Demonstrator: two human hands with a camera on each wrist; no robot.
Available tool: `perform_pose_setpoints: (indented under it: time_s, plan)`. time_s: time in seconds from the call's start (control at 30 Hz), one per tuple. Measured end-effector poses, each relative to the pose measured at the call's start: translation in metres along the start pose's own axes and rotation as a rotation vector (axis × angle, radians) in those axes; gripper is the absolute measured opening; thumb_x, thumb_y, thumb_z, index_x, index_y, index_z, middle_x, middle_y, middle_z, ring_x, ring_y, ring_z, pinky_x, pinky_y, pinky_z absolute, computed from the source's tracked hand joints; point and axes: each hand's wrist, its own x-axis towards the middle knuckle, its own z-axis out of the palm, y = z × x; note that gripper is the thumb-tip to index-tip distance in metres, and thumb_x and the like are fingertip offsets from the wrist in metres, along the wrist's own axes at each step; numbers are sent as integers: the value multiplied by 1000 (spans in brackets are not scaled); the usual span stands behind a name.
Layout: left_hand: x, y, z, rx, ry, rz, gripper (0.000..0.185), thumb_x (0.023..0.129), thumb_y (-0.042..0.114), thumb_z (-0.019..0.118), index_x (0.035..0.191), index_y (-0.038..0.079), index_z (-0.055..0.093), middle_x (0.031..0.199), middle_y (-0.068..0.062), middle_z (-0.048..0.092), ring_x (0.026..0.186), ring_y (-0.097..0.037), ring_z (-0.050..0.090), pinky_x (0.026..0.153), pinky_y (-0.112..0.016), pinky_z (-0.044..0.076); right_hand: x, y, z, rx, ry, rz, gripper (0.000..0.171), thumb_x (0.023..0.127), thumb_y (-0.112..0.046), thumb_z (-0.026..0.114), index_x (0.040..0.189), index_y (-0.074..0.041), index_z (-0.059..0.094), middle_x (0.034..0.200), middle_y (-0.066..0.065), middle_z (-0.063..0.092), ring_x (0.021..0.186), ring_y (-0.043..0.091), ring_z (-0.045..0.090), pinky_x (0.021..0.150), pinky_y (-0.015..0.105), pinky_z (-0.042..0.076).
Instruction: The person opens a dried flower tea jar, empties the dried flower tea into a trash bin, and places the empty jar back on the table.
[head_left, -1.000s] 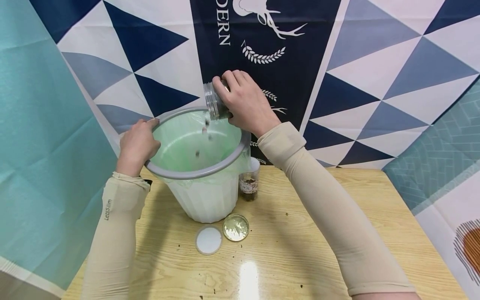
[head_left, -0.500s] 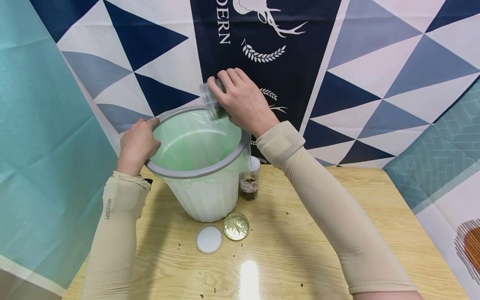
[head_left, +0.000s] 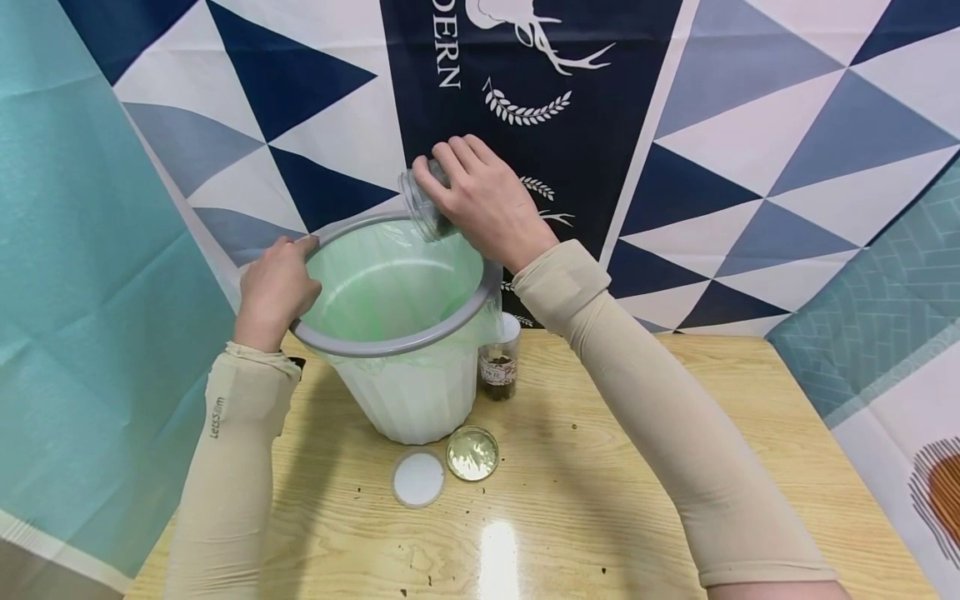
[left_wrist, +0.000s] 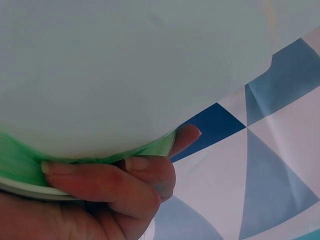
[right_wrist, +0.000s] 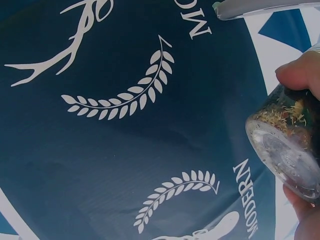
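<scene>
A white trash bin with a grey rim (head_left: 390, 346) and a green liner bag stands at the table's back edge. My left hand (head_left: 276, 292) grips its rim on the left; in the left wrist view, fingers (left_wrist: 105, 185) curl under the rim against the green liner. Over the bin's back right, my right hand (head_left: 495, 204) holds a clear jar (head_left: 420, 208) tipped on its side, mouth toward the bin. The right wrist view shows the jar's base (right_wrist: 282, 150), with yellowish dried flakes and darker contents inside. Most of the jar is hidden by my fingers.
Right of the bin stands another clear jar (head_left: 498, 371) with a white lid and dark contents. In front lie a white lid (head_left: 417, 479) and a gold foil disc (head_left: 472, 454). Dark crumbs dot the wooden table (head_left: 637, 500). A patterned cloth (head_left: 735, 125) hangs behind.
Dark bits were falling from the jar into the bin a second ago; none are seen falling now. The jar has shifted slightly left. My left hand stays on the rim.
</scene>
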Motion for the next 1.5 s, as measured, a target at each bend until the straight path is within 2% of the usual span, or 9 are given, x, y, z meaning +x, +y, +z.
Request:
perform_pose_setpoints:
  time_s: [0.7, 0.9, 1.5]
  plan:
    - [1, -2, 1, -1, -17, 2, 68, 87, -4, 53, 155, 2, 45, 141, -33, 50, 106, -49, 55, 85, -63, 50, 5, 0, -4, -25, -5, -31, 46, 104, 11, 31, 138, -4, 57, 127, 19, 62, 120, 35, 58, 115, 41, 43]
    - [1, -2, 1, -4, -8, -3, 68, 87, -3, 55, 154, 1, 46, 140, -34, 51, 104, -49, 55, 84, -63, 51, 7, -1, -5, -49, -2, -59, 51, 103, 15, 27, 139, -5, 57, 129, 18, 62, 122, 34, 58, 117, 39, 43]
    - [2, -3, 2, -8, -5, -5, 67, 87, -3, 55, 154, 1, 46, 139, -34, 51, 104, -48, 54, 84, -62, 50, 6, 1, -5, -58, 18, -65, 51, 103, 15, 26, 137, -6, 57, 128, 18, 62, 121, 34, 58, 117, 39, 42]
